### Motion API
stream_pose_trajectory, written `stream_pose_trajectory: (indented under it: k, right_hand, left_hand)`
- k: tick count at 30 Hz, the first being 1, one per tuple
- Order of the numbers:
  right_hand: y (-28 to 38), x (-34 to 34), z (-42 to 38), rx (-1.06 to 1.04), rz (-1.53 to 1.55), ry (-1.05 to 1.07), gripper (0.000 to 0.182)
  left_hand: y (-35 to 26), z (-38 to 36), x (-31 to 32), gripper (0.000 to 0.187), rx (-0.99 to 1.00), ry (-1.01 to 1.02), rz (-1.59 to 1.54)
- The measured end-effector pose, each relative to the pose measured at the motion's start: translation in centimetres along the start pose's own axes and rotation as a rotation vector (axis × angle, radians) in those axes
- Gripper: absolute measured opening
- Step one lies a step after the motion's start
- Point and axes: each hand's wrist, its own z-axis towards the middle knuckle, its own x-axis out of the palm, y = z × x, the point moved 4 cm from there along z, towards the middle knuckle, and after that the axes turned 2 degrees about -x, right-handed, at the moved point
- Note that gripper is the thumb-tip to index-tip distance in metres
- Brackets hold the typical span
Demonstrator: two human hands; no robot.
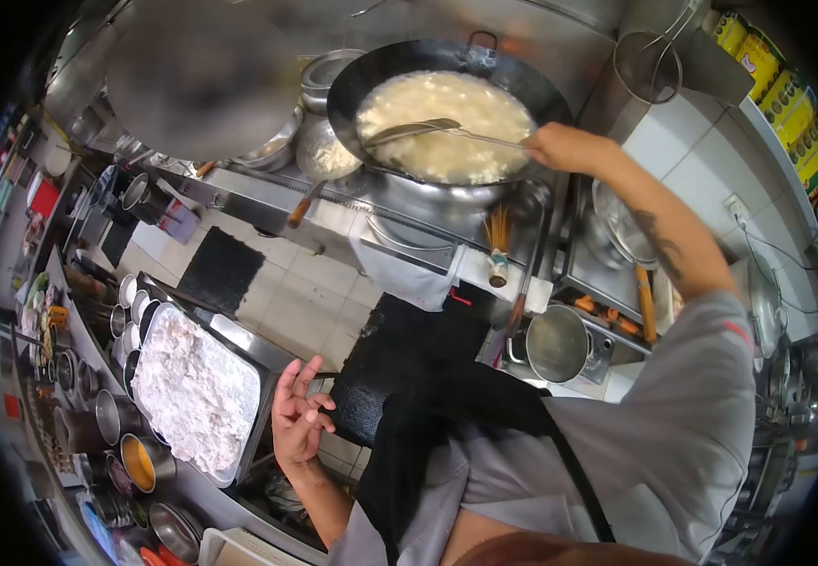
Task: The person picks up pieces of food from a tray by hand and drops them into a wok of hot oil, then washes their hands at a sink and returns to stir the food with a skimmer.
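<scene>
My right hand (552,147) is closed around the handle of a long metal skimmer (415,130). Its flat head, seen nearly edge-on, lies over the left part of a big black wok (350,87). Pale, frothy liquid with whitish pieces (456,104) fills much of the wok. My left hand (301,411) hangs in the air with its fingers apart and nothing in it. Close to its left is a metal tray (249,391) heaped with white, flour-coated pieces (185,377).
A bamboo brush (497,247) and a wooden-handled tool (305,203) lie at the stove's front edge. A round metal pot (558,344) stands to the right. A wire strainer (649,66) hangs behind. Several metal bowls line the left counter, one with orange contents (139,462).
</scene>
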Motion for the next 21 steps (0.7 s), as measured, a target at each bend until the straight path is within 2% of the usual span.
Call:
stream_pose_trajectory:
  k: [1,4,7,10,13,21]
  right_hand:
    - [-0.5,1.4,1.2,-0.05,0.009,-0.089,0.02]
    - [1.1,1.9,3.7,0.305,0.262,0.105,0.023]
    - [0.7,4.0,4.7,0.54,0.579,-0.008,0.026]
    - [0.3,4.9,5.6,0.589,0.739,0.012,0.029]
    - [0.8,3.9,5.2,0.589,0.785,-0.071,0.029]
    - [2.4,2.1,5.4,0.516,0.754,-0.106,0.03]
  left_hand:
    - [-0.2,0.0,0.1,0.077,0.004,-0.003,0.006]
    - [-0.4,-0.3,0.2,0.077,0.022,0.016,-0.036]
    - [-0.4,-0.7,-0.1,0.078,0.035,-0.003,-0.023]
    - [-0.5,-1.1,-0.1,0.077,0.055,0.006,-0.038]
    - [-0.5,-1.3,-0.2,0.077,0.044,-0.012,-0.044]
    - [-0.7,-1.3,-0.4,0.077,0.061,-0.006,-0.062]
